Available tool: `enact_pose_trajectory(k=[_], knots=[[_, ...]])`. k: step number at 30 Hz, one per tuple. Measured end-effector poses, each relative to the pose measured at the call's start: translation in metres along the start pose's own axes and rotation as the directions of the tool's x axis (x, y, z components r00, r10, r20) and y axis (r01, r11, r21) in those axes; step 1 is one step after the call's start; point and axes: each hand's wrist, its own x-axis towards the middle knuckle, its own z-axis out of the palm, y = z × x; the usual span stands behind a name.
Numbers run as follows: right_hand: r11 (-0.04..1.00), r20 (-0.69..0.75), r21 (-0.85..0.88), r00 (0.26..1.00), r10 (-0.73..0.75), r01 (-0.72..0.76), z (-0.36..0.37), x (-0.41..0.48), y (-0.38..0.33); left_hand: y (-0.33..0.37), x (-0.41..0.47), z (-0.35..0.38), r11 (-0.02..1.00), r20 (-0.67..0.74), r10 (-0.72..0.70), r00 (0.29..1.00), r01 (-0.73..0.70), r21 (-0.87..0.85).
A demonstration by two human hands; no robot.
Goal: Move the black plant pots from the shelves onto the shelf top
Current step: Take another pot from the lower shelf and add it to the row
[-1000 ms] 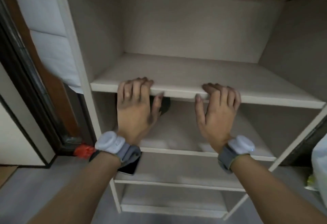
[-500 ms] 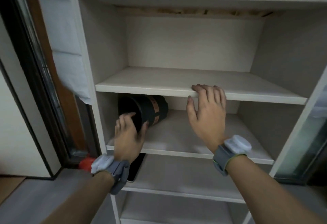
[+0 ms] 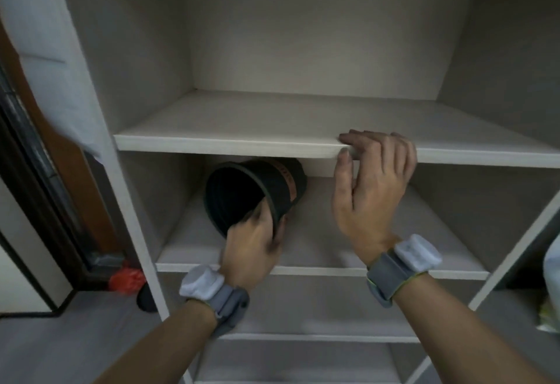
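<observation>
The shelf [image 3: 242,144] above hides the top of my pot [image 3: 272,192], and its label [image 3: 287,182] is too blurred to read. My left hand [image 3: 251,247] has its fingertips lost in the dark inside the rim. A white bag [image 3: 552,277] is cut off by the right edge; the red thing [image 3: 127,280] on the floor is a blur.

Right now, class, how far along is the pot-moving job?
Done: nothing visible; shelf top out of view. In hand: the left hand grips the rim of a tipped black pot under the upper shelf, which the right hand holds. Left: lifting it up.
</observation>
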Motion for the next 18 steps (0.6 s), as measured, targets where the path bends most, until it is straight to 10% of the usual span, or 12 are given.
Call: enact_pose_trajectory(k=[10,18], knots=[[0.981,0.36,-0.078,0.913,0.195,-0.178,-0.046,0.033,-0.03,0.06,-0.05,-0.012,0.977,0.347,-0.047,0.937,-0.029,0.211],[0.879,0.852,-0.154,0.39,0.35,-0.452,-0.105,0.093,-0.051,0.122,-0.025,-0.169,0.98,0.574,-0.084,0.815,-0.036,0.195]])
